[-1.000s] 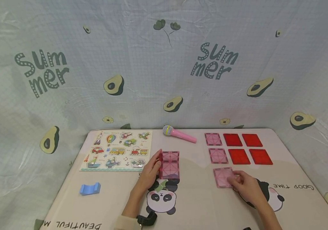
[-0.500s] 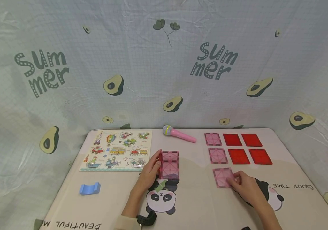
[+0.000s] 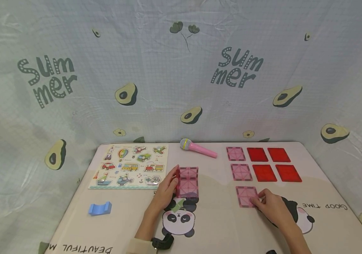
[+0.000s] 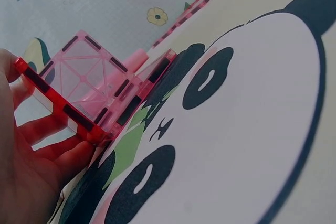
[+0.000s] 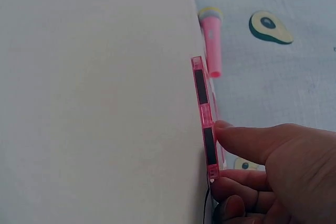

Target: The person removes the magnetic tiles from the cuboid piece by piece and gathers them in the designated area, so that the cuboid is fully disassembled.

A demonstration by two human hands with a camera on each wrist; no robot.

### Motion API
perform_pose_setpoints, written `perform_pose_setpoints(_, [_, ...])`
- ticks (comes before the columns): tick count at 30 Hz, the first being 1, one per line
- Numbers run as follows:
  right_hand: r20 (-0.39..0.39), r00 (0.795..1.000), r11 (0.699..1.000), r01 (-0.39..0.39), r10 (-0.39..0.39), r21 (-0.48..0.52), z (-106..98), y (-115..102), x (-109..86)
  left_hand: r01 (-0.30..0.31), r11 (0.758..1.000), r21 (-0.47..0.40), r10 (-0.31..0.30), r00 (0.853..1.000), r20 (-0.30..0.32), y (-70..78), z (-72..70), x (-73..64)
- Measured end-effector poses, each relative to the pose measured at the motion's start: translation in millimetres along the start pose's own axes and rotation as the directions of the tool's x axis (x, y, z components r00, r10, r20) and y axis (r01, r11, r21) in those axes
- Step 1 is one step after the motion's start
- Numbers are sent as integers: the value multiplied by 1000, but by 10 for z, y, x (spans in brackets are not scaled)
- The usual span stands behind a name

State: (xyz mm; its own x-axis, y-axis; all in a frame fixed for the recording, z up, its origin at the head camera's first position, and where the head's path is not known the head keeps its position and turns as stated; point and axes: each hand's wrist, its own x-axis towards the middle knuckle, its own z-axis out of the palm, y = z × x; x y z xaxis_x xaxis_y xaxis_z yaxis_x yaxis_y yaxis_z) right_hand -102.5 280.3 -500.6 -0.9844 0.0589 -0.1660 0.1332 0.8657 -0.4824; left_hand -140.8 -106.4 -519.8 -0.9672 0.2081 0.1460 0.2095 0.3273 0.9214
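My left hand [image 3: 165, 190] holds an upright pink magnetic tile [image 4: 58, 103] on the left side of a small structure. Its fingers lie against the outer face, seen through the clear plastic. A second pink tile [image 4: 84, 77] stands upright at the back, and another pink tile [image 3: 188, 187] lies flat as the base. To the right, my right hand [image 3: 272, 206] pinches a separate pink magnetic tile [image 3: 246, 197] by its right edge, thumb on top and fingers beneath. That tile appears edge-on in the right wrist view, close over the table.
Two pink tiles [image 3: 241, 172] and several red tiles [image 3: 264, 173] lie in rows at the back right. A pink toy microphone [image 3: 201, 149] lies at the back middle. A vehicle picture puzzle board [image 3: 89, 187] lies at the left, with a blue block [image 3: 100, 208] in front.
The tile in my right hand has levelled, its far right corner dropping slightly. My left hand and the structure hold still.
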Motion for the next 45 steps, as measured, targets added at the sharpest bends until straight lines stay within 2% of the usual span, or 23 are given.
perform_pose_setpoints(9, [18, 1000, 1000, 6, -6, -7, -73, -28, 9, 0, 1000, -1, 0, 1000, 2, -5, -4, -1])
perform_pose_setpoints(18, [-67, 995, 997, 79, -77, 18, -146, -145, 51, -10, 1000, -7, 10, 1000, -4, -6, -2, -1])
perform_pose_setpoints(23, [-116, 986, 993, 120, -117, 16, -170, -249, 79, -8, 1000, 1, 8, 1000, -8, -4, -2, 2])
perform_pose_setpoints(34, [-228, 952, 974, 220, -203, 50, -160, -492, 144, -1, 1000, -16, 1, 1000, -19, 5, 0, -9])
perform_pose_setpoints(45, [-221, 946, 953, 272, -239, 136, -120, -742, 222, -10, 1000, -7, 10, 1000, -15, -6, 4, 0])
